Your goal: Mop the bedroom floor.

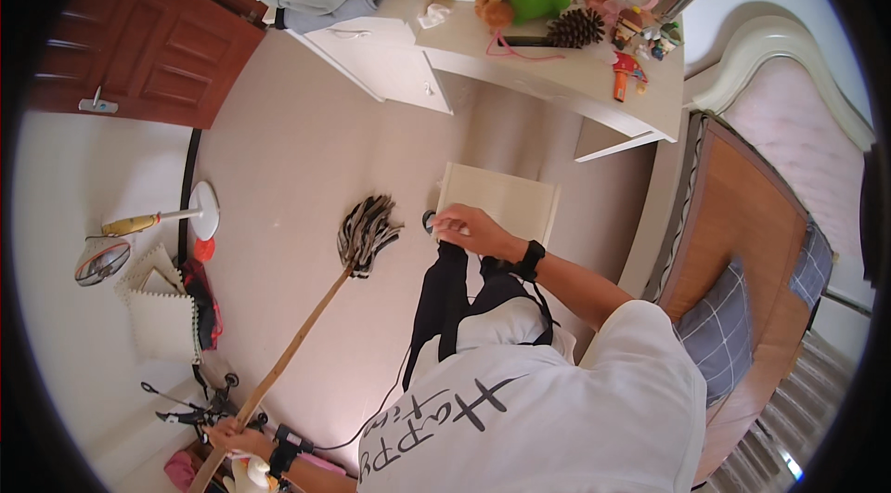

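Note:
My left hand (238, 438), low at the left, is closed around the wooden handle of a mop (295, 344). The handle slants up and away to a head of dark and light strips (368, 235) resting on the floor. In front of my body, my right hand (471, 229) hangs over the near edge of a cream, stool-like piece (501, 194). Its fingers are loosely bent and apart, with nothing visible in them. I cannot tell whether it touches the cream surface. Both wrists wear black bands.
A white desk (557, 84) crowded with toys stands ahead. A bed (742, 214) with a checked pillow (719, 330) lies at the right. To the left are a brown door (158, 47), a white stand fan (206, 211) and foam mats (162, 312). A cable (380, 414) runs near my left side.

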